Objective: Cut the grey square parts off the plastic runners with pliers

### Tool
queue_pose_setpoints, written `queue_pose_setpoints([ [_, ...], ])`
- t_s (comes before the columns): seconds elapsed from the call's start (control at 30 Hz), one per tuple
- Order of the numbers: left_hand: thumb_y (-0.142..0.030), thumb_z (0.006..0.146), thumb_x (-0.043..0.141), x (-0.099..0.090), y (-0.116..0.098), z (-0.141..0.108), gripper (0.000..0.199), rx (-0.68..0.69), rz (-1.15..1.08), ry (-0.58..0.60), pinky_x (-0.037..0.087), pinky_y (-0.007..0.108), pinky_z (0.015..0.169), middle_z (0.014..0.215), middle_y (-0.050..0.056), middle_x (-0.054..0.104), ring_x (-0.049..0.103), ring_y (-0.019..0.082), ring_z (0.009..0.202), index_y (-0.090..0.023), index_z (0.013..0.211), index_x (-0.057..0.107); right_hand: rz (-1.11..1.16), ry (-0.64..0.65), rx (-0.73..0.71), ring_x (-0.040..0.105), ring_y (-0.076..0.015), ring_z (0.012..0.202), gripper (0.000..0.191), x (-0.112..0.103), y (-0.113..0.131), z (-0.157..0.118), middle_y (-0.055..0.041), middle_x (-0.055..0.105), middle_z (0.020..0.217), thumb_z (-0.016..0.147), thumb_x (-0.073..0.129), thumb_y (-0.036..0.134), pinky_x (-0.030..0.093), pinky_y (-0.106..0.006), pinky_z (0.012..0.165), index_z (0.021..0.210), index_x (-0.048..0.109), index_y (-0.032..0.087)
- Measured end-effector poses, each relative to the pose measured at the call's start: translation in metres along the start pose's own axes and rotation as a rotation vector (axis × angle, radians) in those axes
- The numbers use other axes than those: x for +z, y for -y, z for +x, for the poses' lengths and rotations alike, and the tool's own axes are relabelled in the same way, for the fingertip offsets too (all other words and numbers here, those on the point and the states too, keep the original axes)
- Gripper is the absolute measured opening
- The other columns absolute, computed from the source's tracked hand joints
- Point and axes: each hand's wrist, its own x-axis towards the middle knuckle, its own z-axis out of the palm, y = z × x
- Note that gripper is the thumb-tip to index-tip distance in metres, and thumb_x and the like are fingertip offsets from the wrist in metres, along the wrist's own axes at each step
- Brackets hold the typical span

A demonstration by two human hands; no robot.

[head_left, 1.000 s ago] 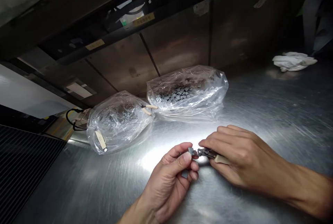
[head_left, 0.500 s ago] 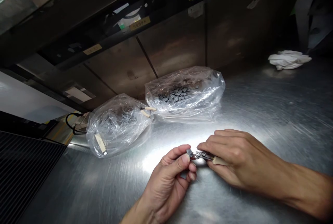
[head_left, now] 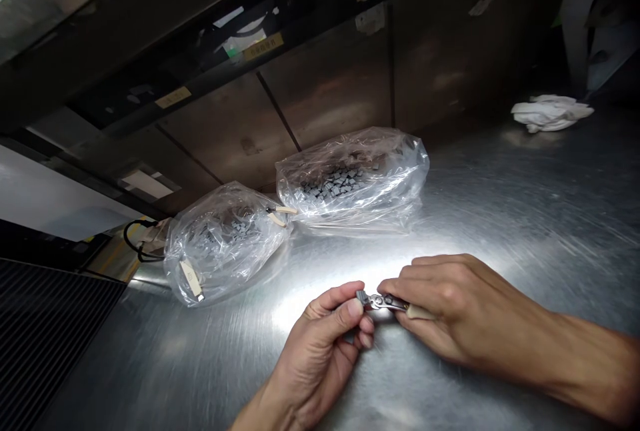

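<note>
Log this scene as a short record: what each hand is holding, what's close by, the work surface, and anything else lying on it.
left hand: the left hand pinches a small grey block between thumb and fingers
right hand: the right hand grips a small metal tool with a cream handle, its tip at the block
nearby: two clear plastic bags of grey blocks, with cream tags
surface: stainless steel bench
also there: crumpled white cloth
</note>
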Motion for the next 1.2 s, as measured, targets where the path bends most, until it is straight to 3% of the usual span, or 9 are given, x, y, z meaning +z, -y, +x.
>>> queue_pose_setpoints([
  [0.17, -0.016, 0.057, 0.102, -0.0001, 0.0002, -0.0005, 0.034, -0.003, 0.000, 0.017, 0.055, 0.017, 0.058, 0.062, 0.004, 0.072, 0.066, 0.009, 0.058, -0.014, 0.086, 0.085, 0.027, -0.012, 0.017, 0.056, -0.0139, 0.062, 0.018, -0.0005, 0.0010, 0.0001, 0.0013, 0.065, 0.071, 0.096, 0.055, 0.012, 0.035, -0.030, 0.059, 0.082, 0.065, 0.020],
  [0.37, -0.015, 0.064, 0.099, 0.0026, -0.0004, -0.0037, 0.030, 0.003, 0.004, 0.074, 0.055, 0.017, 0.059, 0.080, 0.007, 0.078, 0.067, 0.008, 0.061, -0.013, 0.090, 0.085, 0.031, -0.071, 0.040, 0.057, -0.0153, 0.066, 0.017, -0.0027, -0.0002, 0.0014, 0.0011, 0.066, 0.075, 0.096, 0.057, 0.012, 0.038, -0.031, 0.063, 0.090, 0.070, 0.020],
  [0.5, -0.015, 0.065, 0.098, 0.0037, -0.0004, -0.0044, 0.029, -0.007, 0.002, 0.080, 0.055, 0.016, 0.060, 0.079, 0.007, 0.078, 0.066, 0.008, 0.061, -0.013, 0.091, 0.085, -0.073, -0.115, -0.008, 0.056, -0.0182, 0.069, 0.017, -0.0001, -0.0009, 0.0009, 0.0001, 0.064, 0.076, 0.094, 0.054, 0.010, 0.037, -0.035, 0.068, 0.089, 0.068, 0.019],
  [0.87, -0.015, 0.067, 0.097, 0.0008, 0.0009, -0.0013, 0.027, 0.017, 0.014, 0.070, 0.055, 0.017, 0.061, 0.080, 0.007, 0.078, 0.066, 0.008, 0.063, -0.012, 0.092, 0.085, -0.366, -0.194, -0.143, 0.052, -0.0213, 0.066, 0.019, -0.0008, 0.0003, -0.0001, 0.0004, 0.061, 0.073, 0.094, 0.055, 0.009, 0.031, -0.038, 0.066, 0.099, 0.071, 0.017],
  [1.2, -0.016, 0.065, 0.098, 0.0003, 0.0012, -0.0024, 0.028, 0.028, 0.025, 0.054, 0.055, 0.018, 0.061, 0.078, 0.006, 0.077, 0.066, 0.008, 0.062, -0.012, 0.090, 0.086, -0.313, -0.157, -0.110, 0.056, -0.0199, 0.064, 0.015, 0.0026, -0.0025, -0.0032, 0.0022, 0.063, 0.074, 0.094, 0.059, 0.011, 0.034, -0.037, 0.064, 0.101, 0.070, 0.019],
])
